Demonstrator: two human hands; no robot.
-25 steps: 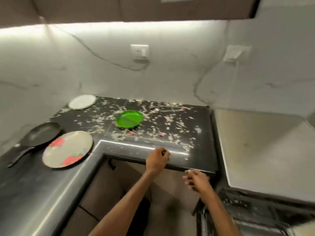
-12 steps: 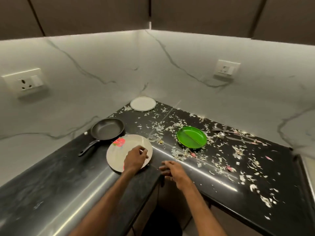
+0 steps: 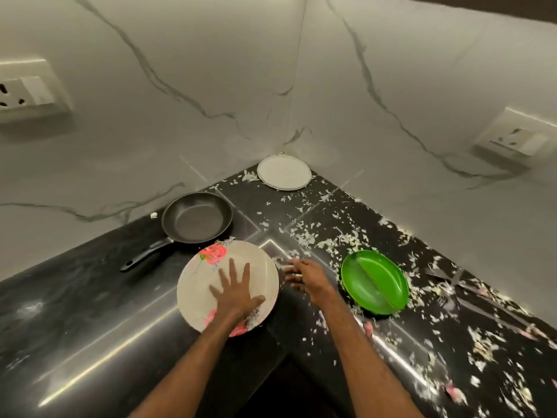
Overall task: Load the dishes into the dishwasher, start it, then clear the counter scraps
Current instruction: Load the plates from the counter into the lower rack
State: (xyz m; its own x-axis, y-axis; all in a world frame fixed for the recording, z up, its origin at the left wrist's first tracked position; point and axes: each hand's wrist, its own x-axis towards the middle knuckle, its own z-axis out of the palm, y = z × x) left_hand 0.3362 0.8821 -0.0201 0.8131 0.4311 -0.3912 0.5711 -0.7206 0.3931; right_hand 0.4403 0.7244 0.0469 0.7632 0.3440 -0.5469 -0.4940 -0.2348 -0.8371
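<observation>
The left grip [image 3: 238, 292] (a bare hand) lies flat on the flowered plate [image 3: 196, 285], palm down and fingers spread straight. It presses on the plate rather than grasping it. That plate sits on the dark surface [image 3: 90, 312] at the inner corner of its front edge, and part of the rim hangs out past that edge.

The right grip [image 3: 307, 279] is just beside the plate's right rim, with its fingers loosely stretched toward it and nothing held in them. It is blurred, so I cannot tell whether the fingertips touch the rim.

Behind the flowered plate a black pan [image 3: 196, 218] rests near the wall [image 3: 180, 86], its handle pointing left and toward the front. Its near rim is just beside the plate. Deep in the corner lies a white plate [image 3: 284, 171], well apart from both hands. A green plate [image 3: 373, 282] with a ridge across its middle sits near the right forearm, on its right.

Pale scraps [image 3: 325, 239] are strewn over the surface from the corner out to the right (thickest around the green plate). Some cutlery [image 3: 443, 274] lies among them, too blurred to make out. A socket [image 3: 27, 89] is set into each wall, and the left half of the surface is mostly bare.
</observation>
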